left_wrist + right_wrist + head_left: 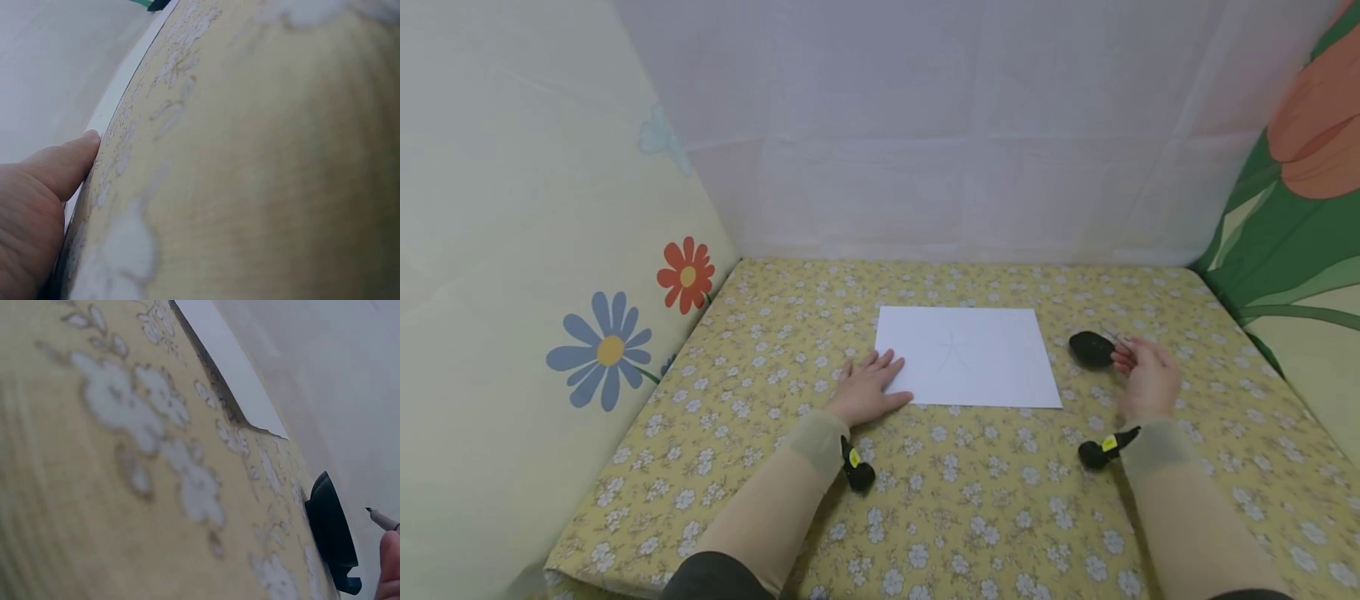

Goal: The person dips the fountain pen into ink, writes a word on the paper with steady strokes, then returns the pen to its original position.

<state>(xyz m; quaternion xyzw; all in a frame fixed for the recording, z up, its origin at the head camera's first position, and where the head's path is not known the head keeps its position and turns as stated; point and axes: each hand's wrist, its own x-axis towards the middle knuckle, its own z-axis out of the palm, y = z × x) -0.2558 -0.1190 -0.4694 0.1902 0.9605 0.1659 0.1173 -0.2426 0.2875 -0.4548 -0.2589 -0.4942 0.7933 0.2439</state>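
A white sheet of paper (992, 358) lies on the table, bearing faint thin strokes near its middle. My left hand (867, 390) rests flat over its near-left corner with the fingers spread; in the left wrist view the thumb (62, 164) presses down at the edge. To the right of the paper, my right hand (1150, 379) pinches a slim pen (382, 520) with a pale barrel and a dark pointed tip. Beside those fingers sits a black oval dish (1091, 349); the pen tip is raised above its far side in the right wrist view.
A yellow floral cloth (970, 483) covers the table. Pale sheeting (970, 200) hangs behind the far edge, with flower-printed panels on the left and right. Each wrist wears a small black camera, the left one (857, 471) low over the cloth.
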